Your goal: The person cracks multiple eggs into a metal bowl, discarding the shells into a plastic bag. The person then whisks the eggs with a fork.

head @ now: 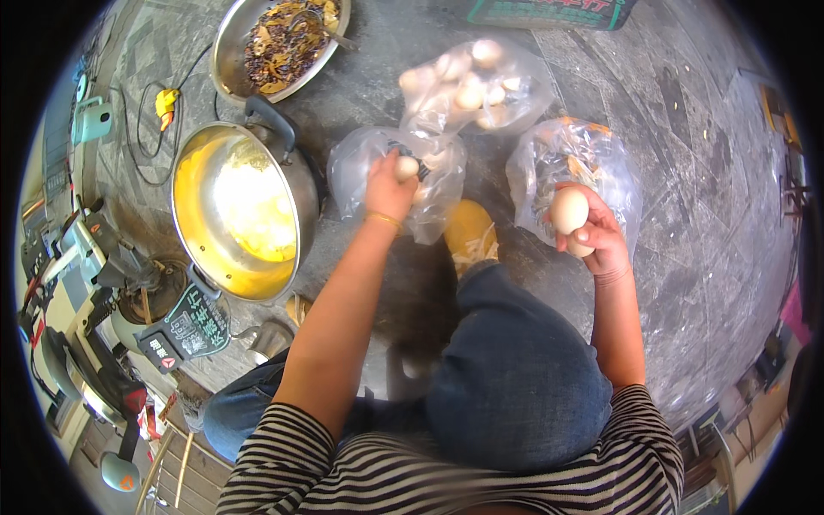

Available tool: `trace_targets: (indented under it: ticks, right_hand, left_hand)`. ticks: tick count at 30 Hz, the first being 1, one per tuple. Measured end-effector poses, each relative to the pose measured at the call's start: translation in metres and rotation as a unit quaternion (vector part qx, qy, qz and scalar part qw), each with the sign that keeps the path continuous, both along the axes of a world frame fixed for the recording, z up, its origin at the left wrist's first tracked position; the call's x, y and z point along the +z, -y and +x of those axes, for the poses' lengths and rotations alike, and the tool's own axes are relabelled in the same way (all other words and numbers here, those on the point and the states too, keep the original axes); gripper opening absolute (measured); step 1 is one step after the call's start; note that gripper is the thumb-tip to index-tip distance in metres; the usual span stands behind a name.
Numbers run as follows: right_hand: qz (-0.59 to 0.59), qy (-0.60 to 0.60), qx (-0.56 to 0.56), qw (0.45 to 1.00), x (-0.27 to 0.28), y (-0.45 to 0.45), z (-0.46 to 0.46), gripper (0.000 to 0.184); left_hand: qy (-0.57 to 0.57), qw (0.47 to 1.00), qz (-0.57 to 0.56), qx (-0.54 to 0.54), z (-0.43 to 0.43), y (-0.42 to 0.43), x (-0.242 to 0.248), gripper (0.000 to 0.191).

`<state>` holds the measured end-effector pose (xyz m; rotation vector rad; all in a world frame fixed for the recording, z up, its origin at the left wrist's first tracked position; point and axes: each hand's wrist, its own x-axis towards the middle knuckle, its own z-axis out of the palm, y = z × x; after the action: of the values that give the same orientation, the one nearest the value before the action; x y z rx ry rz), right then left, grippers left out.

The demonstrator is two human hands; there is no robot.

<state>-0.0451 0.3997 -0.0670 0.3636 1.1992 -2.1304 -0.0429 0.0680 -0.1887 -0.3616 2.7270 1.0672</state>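
Note:
My left hand (393, 187) grips a pale egg (406, 168) at a clear plastic bag (351, 161), whose contents are partly hidden. In my right hand (599, 235) are two eggs, a larger-looking one (570, 210) on top and another (580, 244) under my thumb. The right hand is over the near side of a second clear bag (618, 161), which has orange-brown stains or scraps. Farther out, a third clear bag (524, 106) holds several eggs (470, 95). Left of my left hand stands a deep steel pot (248, 286) with dark handles; its inside looks yellow, with strong glare.
A steel basin (222, 71) of dried spices (283, 45) with a metal ladle (341, 40) stands at the far left. A black cable with a yellow plug (166, 106) lies on the grey floor. My yellow shoe (470, 232) is between the bags; an electric scooter (90, 257) stands left.

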Motion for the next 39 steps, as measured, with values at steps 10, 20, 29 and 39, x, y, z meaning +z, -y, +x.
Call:
trace_targets:
  ticks: [10, 20, 29, 39]
  right_hand:
    - [0.282, -0.265, 0.363, 0.848, -0.043, 0.19, -0.077, 0.051]
    - [0.553, -0.347, 0.406, 0.639, -0.078, 0.221, -0.086, 0.037]
    - [0.554, -0.377, 0.418, 0.614, -0.091, 0.204, -0.073, 0.037]
    - [0.538, -0.516, 0.296, 0.597, -0.114, 0.191, -0.065, 0.031]
  left_hand:
    - [-0.076, 0.984, -0.081, 0.136, 0.019, 0.035, 0.048, 0.057]
    - [0.123, 0.975, -0.063, 0.173, 0.015, 0.012, 0.043, 0.079]
    - [0.074, 0.992, -0.022, 0.097, 0.008, 0.0, 0.041, 0.079]
    - [0.024, 0.993, -0.043, 0.108, -0.034, 0.012, 0.062, 0.091]
